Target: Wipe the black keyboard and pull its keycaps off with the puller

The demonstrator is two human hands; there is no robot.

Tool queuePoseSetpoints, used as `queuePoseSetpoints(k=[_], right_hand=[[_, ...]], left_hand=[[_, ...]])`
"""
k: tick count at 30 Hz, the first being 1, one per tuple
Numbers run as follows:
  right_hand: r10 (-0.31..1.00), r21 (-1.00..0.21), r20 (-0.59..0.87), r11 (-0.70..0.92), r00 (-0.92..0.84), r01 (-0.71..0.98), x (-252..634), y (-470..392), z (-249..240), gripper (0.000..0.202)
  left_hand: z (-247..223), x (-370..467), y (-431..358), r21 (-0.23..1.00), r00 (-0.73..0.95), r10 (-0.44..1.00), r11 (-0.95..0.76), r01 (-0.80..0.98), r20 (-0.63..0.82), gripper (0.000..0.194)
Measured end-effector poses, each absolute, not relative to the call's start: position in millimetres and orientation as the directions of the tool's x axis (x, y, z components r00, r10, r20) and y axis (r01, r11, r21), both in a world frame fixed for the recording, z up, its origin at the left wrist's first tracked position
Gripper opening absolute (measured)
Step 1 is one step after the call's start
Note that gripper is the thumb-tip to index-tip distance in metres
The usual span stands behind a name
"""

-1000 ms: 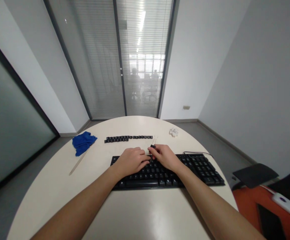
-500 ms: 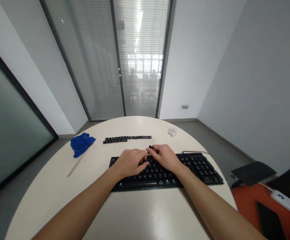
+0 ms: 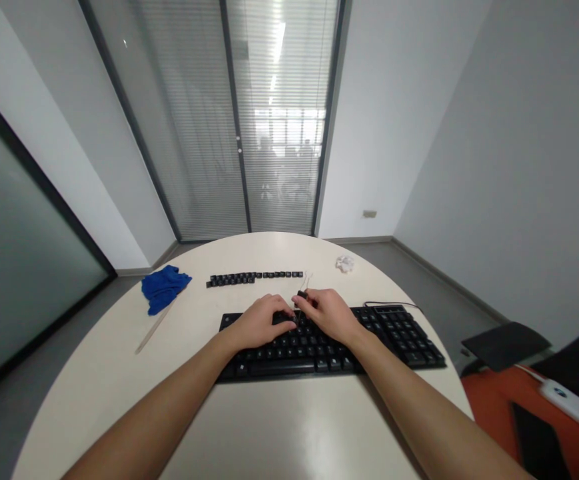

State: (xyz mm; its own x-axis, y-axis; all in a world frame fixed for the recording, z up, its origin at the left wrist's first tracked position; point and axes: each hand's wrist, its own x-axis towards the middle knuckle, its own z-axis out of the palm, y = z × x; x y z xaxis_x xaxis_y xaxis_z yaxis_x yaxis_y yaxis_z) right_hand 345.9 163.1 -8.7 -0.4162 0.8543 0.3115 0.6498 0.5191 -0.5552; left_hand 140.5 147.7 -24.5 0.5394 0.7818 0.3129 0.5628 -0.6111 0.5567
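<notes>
A black keyboard (image 3: 289, 365) lies on the round table (image 3: 269, 427). Over its upper left part, my left hand (image 3: 264, 321) rests with thumb and fingers apart, the fingertips down at the keys; nothing shows in it. My right hand (image 3: 330, 313) is closed beside it, thumb and fingers pinching a small black piece (image 3: 302, 294) at the keyboard's back edge. Thin pale wires (image 3: 307, 279) stick out behind that hand. Loose black keycaps (image 3: 232, 279) stand in rows behind the keyboard.
At the left lie a blue cloth (image 3: 163, 288) and a pale stick (image 3: 154, 330). A crumpled white tissue (image 3: 344, 264) sits at the back right. Right of the table, an orange chair (image 3: 494, 407) holds a white power strip (image 3: 576, 405) and a dark flat object (image 3: 539, 440).
My left hand has shifted slightly left, and its thumb and fingers have spread apart. My right hand has stayed in place with the black piece.
</notes>
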Motion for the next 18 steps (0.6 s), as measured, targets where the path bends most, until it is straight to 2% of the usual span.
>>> queuePoseSetpoints(k=[4, 9, 14, 16, 18], right_hand=[[0.871, -0.593, 0.285, 0.488, -0.4, 0.641, 345.8, 164.9, -11.2, 0.046], [0.882, -0.643, 0.244, 0.459, -0.404, 0.613, 346.0, 166.3, -12.5, 0.046], [0.883, -0.638, 0.245, 0.458, -0.401, 0.619, 346.8, 167.6, -13.8, 0.046], [0.886, -0.633, 0.247, 0.454, -0.392, 0.627, 346.8, 168.3, -14.6, 0.047], [0.891, -0.631, 0.25, 0.447, -0.38, 0.633, 346.8, 168.8, -15.2, 0.048]], left_hand=[[-26.4, 138.4, 150.4, 0.623, 0.547, 0.776, -0.604, 0.497, 0.316, 0.013], [-27.1, 136.8, 150.5, 0.666, 0.536, 0.801, -0.556, 0.498, 0.268, 0.017], [-26.4, 137.6, 148.1, 0.794, 0.541, 0.804, -0.488, 0.364, 0.247, 0.035], [-24.2, 137.9, 146.6, 0.795, 0.549, 0.794, -0.5, 0.343, 0.263, 0.038], [-21.6, 137.9, 145.5, 0.746, 0.556, 0.78, -0.547, 0.38, 0.289, 0.037]])
